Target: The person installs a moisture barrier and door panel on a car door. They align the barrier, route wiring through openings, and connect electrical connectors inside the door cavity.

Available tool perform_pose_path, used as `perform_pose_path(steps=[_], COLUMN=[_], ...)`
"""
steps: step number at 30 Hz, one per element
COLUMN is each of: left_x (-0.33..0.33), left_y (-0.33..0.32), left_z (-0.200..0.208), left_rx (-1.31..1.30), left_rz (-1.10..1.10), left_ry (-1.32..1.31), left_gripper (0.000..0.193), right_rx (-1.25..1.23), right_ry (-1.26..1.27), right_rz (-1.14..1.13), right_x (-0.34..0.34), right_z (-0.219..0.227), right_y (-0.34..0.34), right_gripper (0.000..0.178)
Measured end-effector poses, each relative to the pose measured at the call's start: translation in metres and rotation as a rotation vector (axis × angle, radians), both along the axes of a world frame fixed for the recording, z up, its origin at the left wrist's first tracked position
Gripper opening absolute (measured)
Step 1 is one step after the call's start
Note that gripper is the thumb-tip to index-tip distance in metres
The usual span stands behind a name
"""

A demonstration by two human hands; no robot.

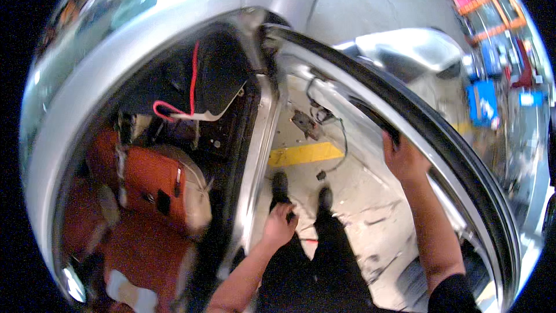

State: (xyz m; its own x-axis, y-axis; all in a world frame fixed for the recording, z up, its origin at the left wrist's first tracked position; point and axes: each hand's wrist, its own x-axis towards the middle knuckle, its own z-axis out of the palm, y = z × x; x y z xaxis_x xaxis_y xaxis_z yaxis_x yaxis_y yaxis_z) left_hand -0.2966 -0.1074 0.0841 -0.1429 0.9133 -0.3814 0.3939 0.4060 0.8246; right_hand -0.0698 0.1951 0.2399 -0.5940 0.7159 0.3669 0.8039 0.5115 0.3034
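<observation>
Beside the sill, over my legs, my left hand (281, 226) is closed with curled fingers. A small dark spot shows between them, too small and blurred to name. On the right stands the silver car door (376, 72), swung wide, its inner side bare metal with openings. My right hand (402, 159) is on that inner side at a dark slot below the window edge. Its fingers bend round the metal there, with the tips partly hidden. A dark wiring harness (343, 133) with a plug (321, 175) hangs from the door's front end.
To the left is the car's doorway, with a metal sill (258, 162), a red-brown seat (153, 182) and a red cable (194, 78). A yellow stripe (307, 153) crosses the floor by my feet. Beyond the door are an orange rack (498, 14) and blue bins (483, 103).
</observation>
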Motion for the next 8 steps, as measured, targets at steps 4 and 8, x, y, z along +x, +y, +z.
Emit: perform_pose_path(steps=[4, 8], left_x=[-0.053, -0.101], left_y=[-0.103, -0.1], left_z=[0.033, 0.053], left_rx=[-0.494, -0.622], left_rz=[-0.63, -0.727], left_ry=[0.171, 0.085], left_gripper=[0.051, 0.067], right_rx=[0.036, -0.384], right_ry=[-0.383, 0.416], right_rz=[-0.075, -0.22], right_x=[0.007, -0.027], right_z=[-0.027, 0.065], right_y=[-0.053, -0.139], right_gripper=[0.055, 0.066])
